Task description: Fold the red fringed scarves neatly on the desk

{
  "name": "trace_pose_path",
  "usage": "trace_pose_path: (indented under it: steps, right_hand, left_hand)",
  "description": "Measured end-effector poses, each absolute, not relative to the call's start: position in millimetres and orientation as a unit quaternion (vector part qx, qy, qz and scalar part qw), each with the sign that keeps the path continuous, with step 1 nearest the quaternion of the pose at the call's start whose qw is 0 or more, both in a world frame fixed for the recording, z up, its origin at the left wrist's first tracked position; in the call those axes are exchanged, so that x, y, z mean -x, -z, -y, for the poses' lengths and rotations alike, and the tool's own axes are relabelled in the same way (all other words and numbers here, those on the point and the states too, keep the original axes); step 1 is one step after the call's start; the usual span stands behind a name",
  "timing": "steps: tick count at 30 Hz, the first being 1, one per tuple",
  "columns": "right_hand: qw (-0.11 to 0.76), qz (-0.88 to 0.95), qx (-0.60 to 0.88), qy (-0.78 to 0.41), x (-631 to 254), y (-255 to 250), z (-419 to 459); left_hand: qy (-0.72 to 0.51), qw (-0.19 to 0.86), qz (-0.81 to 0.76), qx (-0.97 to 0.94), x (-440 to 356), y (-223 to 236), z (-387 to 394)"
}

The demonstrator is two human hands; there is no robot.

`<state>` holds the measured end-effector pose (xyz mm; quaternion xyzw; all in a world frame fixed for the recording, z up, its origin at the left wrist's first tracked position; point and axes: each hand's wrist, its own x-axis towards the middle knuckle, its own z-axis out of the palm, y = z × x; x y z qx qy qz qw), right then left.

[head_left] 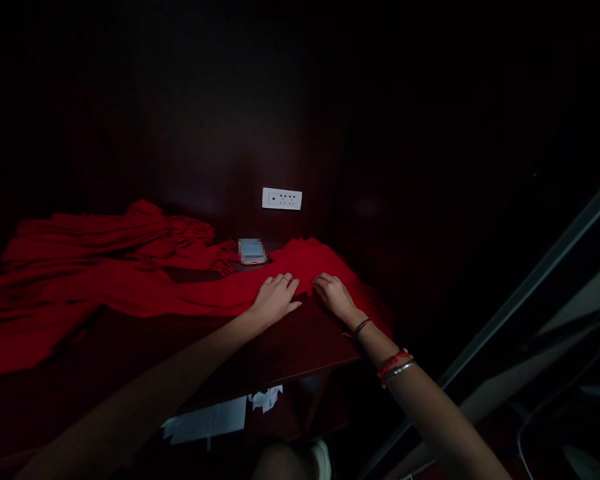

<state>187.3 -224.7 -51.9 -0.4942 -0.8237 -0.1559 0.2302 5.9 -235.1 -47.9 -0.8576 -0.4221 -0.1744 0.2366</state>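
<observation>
A long red scarf (pixel 215 297) with fringe lies loosely across the dark shelf (pixel 280 340). My left hand (pixel 275 299) rests palm down on its front edge, thumb apart and fingers stretched out. To the right, my right hand (pixel 333 295) has its fingers bent together on the scarf, at the wider bunched part. The fingertips of that hand are partly hidden. More red fabric is gathered in folds on the left. Just behind my left hand sits a small pale-blue flat object (pixel 252 251), its surface blurred out.
A white power socket (pixel 282 199) is set in the dark back wall. Below the shelf are white papers (pixel 210 421) and a crumpled white piece (pixel 267 399). A pale slanted edge (pixel 530 283) runs along the right, with a white cable (pixel 521 437) lower down.
</observation>
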Motion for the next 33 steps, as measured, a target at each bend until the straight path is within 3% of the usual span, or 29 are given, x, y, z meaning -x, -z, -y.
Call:
trace_pose_path:
  steps: [7,25,33]
  right_hand:
    - [0.233,0.807,0.517,0.164,-197,56,226]
    - [0.098,0.719,0.632,0.271,-196,55,226]
    - [0.109,0.707,0.655,0.245,-196,53,227]
  left_hand:
    - [0.171,0.235,0.406,0.867,-37,60,214]
    - [0.157,0.221,0.441,0.856,-29,57,214]
    - [0.177,0.225,0.424,0.86,-36,56,213]
